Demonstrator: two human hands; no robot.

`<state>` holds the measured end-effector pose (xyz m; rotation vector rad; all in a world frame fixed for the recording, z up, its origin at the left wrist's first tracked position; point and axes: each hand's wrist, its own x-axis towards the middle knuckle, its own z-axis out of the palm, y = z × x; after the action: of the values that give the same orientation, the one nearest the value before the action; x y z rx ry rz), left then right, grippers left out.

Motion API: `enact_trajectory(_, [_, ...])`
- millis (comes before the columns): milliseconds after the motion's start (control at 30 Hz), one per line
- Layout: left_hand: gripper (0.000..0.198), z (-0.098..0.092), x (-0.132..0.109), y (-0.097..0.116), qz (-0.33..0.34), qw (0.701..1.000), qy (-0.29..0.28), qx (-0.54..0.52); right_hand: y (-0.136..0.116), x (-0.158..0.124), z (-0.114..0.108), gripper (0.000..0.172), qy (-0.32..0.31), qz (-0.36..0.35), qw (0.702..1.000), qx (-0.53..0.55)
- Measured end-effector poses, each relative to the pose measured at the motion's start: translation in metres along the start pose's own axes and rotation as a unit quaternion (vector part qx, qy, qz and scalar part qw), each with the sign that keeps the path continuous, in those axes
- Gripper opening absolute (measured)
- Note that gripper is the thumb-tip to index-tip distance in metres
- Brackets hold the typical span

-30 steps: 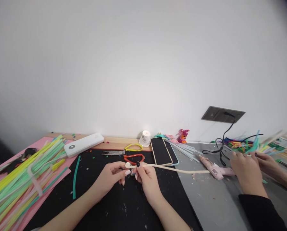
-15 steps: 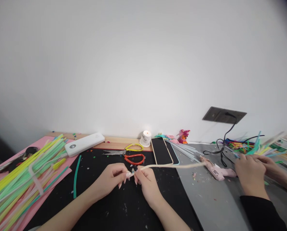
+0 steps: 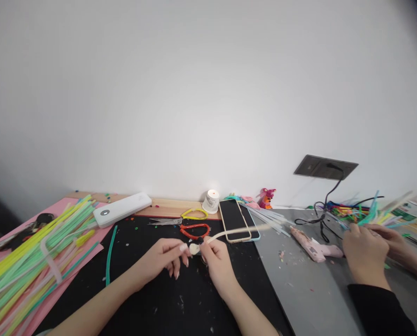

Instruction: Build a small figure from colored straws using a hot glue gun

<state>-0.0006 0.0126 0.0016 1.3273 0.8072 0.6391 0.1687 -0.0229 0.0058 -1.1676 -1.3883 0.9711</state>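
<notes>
Both hands meet at the near middle of the bench, over its black mat: the left hand and right hand pinch the near end of a cream pipe cleaner, whose tip is curled into a small coil just between the fingertips. Fingers of both hands are closed down tight on that coil end; the rest of the stem swings free toward 2 o'clock, blurred, above the two phones. It looks very light and soft on the surface with a bendable core, so it should hold whatever curve it is given; a grip close to the bend seems best, since the long free end will whip about. At 12 o'clock from the hands lie scissors with orange and yellow handles, and a small white cup stands by the wall; what is in it cannot be told. At 9 o'clock a loose bundle of stems lies on pink paper. At 3 o'clock another person's hands sort stems beside a pink glue gun.
</notes>
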Motion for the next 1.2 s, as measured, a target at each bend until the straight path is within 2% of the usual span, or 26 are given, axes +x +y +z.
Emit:
enact_trajectory(100, [0.044,-0.001,0.001,0.003,-0.015,0.994,0.056,-0.091,0.002,0.003,-0.003,0.040,0.030,-0.027,0.999,-0.007])
enact_trajectory(233, [0.040,0.000,0.000,0.005,-0.027,0.990,0.053,-0.125,0.002,0.002,-0.003,0.038,0.004,-0.046,0.999,-0.026])
enact_trajectory(367, [0.031,0.002,0.000,0.003,-0.010,0.996,0.050,-0.077,0.002,0.001,0.000,0.038,-0.019,-0.052,0.998,-0.032])
enact_trajectory(533, [0.021,0.007,0.000,0.002,0.048,0.995,0.092,-0.010,0.001,0.000,0.005,0.038,-0.051,-0.040,0.998,-0.026])
enact_trajectory(700, [0.023,0.007,0.000,0.003,0.062,0.992,0.111,0.009,0.000,-0.002,0.005,0.039,-0.068,-0.028,0.997,-0.026])
enact_trajectory(767, [0.024,0.006,0.000,0.004,0.069,0.991,0.112,0.034,0.002,-0.002,0.004,0.040,-0.054,-0.015,0.998,-0.018])
enact_trajectory(933, [0.021,0.005,-0.003,0.005,0.087,0.986,0.062,0.126,0.005,-0.001,0.001,0.044,0.009,-0.010,0.999,-0.034])
enact_trajectory(1000, [0.021,0.006,-0.006,0.006,0.092,0.981,0.025,0.168,0.005,-0.001,0.001,0.042,-0.008,-0.014,0.999,-0.046])
enact_trajectory(1200, [0.022,0.010,-0.009,0.001,0.061,0.970,-0.078,0.220,-0.001,-0.005,0.006,0.038,-0.116,-0.051,0.987,-0.103])
